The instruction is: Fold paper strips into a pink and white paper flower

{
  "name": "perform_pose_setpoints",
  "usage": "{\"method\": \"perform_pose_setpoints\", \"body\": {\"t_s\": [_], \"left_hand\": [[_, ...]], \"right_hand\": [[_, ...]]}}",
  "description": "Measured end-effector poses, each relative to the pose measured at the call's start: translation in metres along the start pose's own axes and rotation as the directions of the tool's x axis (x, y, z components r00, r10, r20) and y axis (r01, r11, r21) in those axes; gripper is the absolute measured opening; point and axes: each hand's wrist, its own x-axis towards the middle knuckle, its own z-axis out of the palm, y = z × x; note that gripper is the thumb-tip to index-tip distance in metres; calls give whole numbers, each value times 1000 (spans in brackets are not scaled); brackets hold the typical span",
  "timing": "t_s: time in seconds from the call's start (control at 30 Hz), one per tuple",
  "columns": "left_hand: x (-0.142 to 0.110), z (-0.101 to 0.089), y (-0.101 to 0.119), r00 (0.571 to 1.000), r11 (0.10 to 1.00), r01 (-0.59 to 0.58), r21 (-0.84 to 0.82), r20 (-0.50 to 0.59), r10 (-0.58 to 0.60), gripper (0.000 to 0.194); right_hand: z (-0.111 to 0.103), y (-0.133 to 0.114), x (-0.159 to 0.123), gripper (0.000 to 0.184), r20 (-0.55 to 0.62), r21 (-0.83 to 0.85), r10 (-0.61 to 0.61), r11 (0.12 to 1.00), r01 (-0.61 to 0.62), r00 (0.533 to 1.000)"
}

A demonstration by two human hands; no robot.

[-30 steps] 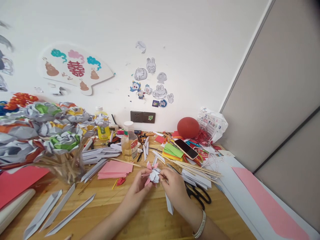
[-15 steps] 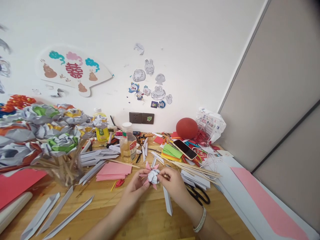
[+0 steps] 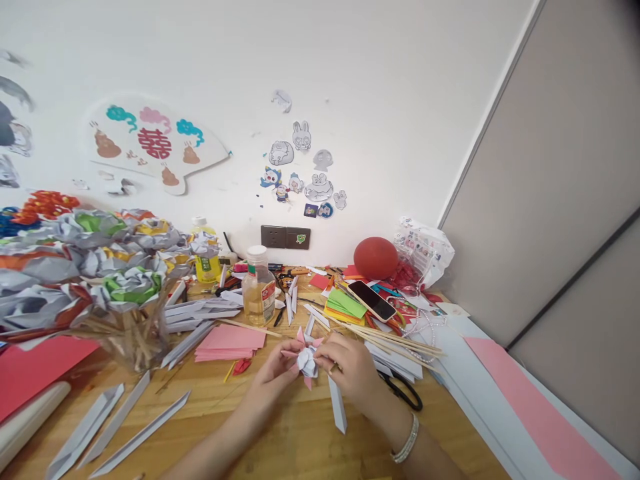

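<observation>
A small folded paper flower [image 3: 306,362], white in the middle with pink pointed petals around it, is held above the wooden table. My left hand [image 3: 276,368] grips its left side between thumb and fingers. From the right, my right hand [image 3: 345,363] pinches the flower's edge with its fingertips, hiding some petals. A folded white paper strip [image 3: 337,405] lies below my right hand. To the left of the flower sit a stack of pink paper [image 3: 231,341] and a small red folded paper piece [image 3: 242,366].
Paper flowers on sticks [image 3: 133,287] crowd the left. A glue bottle [image 3: 259,287] stands behind my hands. Black-handled scissors [image 3: 407,390], wooden sticks [image 3: 395,339], a phone [image 3: 371,300] and a red balloon [image 3: 376,258] lie to the right. More folded strips [image 3: 143,433] are at front left.
My right hand has shifted slightly over the flower, its fingers covering more of the right-side petals. The flower has turned or tilted a little. The whole view has moved slightly.
</observation>
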Motion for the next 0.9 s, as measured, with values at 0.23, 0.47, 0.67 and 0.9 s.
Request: {"method": "perform_pose_setpoints", "body": {"t_s": [0.23, 0.47, 0.67, 0.9], "left_hand": [[0, -8, -5, 996, 997, 66, 25, -59, -65, 30], [-1, -9, -10, 987, 987, 156, -42, 44, -154, 26], [-1, -5, -7, 973, 969, 227, -94, 64, -222, 24], [-2, -4, -2, 962, 952, 273, -140, 45, -270, 27]], "right_hand": [[-3, 1, 2, 13, 74, 45, 134, 989, -138, 988], [-3, 2, 2, 11, 194, 147, 202, 961, -232, 960], [-2, 6, 0, 5, 108, -16, 50, 999, -49, 993], [-1, 2, 0, 13, 134, -353, -240, 895, 273, 961]]}}
